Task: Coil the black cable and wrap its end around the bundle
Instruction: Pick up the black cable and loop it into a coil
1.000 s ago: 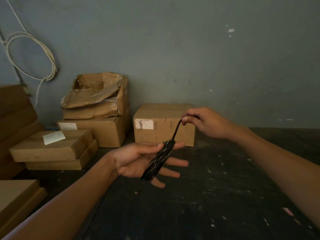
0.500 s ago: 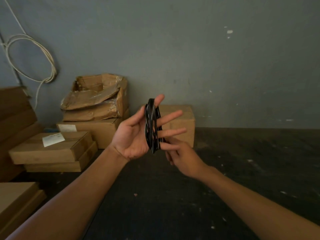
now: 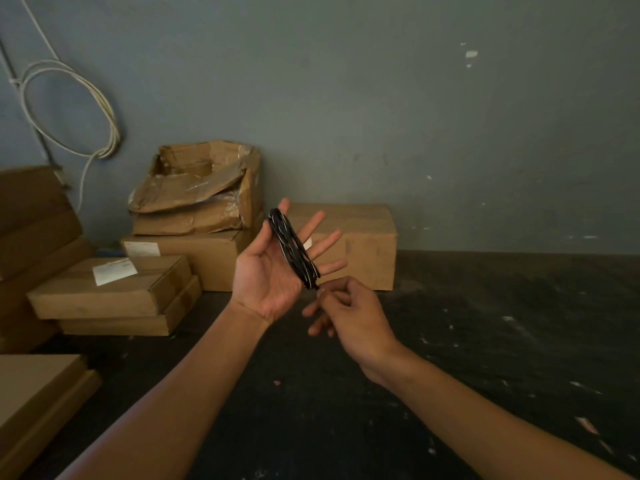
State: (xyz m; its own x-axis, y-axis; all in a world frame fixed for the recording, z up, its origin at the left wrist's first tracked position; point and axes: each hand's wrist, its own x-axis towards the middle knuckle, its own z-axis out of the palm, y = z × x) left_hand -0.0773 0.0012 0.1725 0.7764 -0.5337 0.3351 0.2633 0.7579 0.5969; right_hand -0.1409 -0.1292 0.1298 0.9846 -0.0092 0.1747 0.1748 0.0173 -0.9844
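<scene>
The black cable (image 3: 292, 249) is coiled in several loops around the spread fingers of my left hand (image 3: 273, 271), which is held up with the palm facing me. The loops run from the index fingertip down past the little finger. My right hand (image 3: 349, 318) sits just below and to the right, thumb and forefinger pinching the cable's loose end at the bottom of the coil. How much of the end remains free is hidden by the fingers.
A dark, paint-flecked floor (image 3: 450, 375) lies below. Cardboard boxes (image 3: 360, 244) stand against the grey wall, with a torn box (image 3: 197, 188) on a stack at the left and flat boxes (image 3: 110, 289) nearer. A white cable loop (image 3: 69, 109) hangs on the wall.
My left hand turned palm-up and rose with the coil. My right hand came down from above the coil, pulling the cable end, to below it, and now pinches the end at the bottom.
</scene>
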